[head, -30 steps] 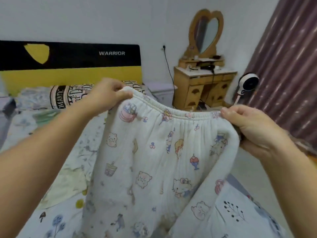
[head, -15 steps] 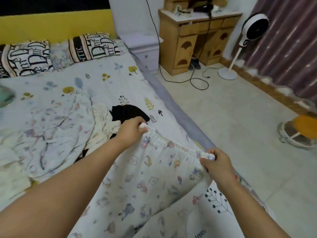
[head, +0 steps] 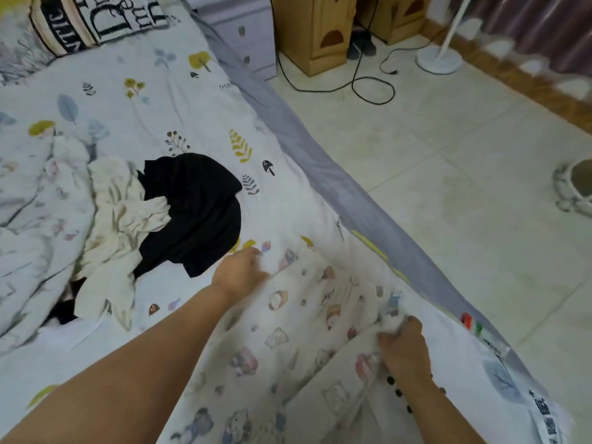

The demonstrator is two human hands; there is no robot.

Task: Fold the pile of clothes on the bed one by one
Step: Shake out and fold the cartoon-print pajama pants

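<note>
While the waistband was held up in the air a second ago, it is now down on the bed — the lines below take that in turn.

Change: the cartoon-print trousers [head: 288, 341] have been lowered from chest height onto the bed [head: 198, 100] and lie spread at lower centre of the frame.
Left hand [head: 240, 270]: at the far waistband corner, fingers curled onto the cloth; blur hides how firmly it pinches.
Right hand [head: 403, 350]: at the near waistband corner, fingers bunched round a fold of fabric.
Meaning: laying flat looks done, so the first fold of this garment is probably next.
Pile: a black garment [head: 195, 213] and cream garment [head: 118, 213] wait unfolded, centre left.
Writing: pillow [head: 96, 20], upper left, shows large black lettering, only fragments legible; the sheet's small print is too blurred to read.
</note>
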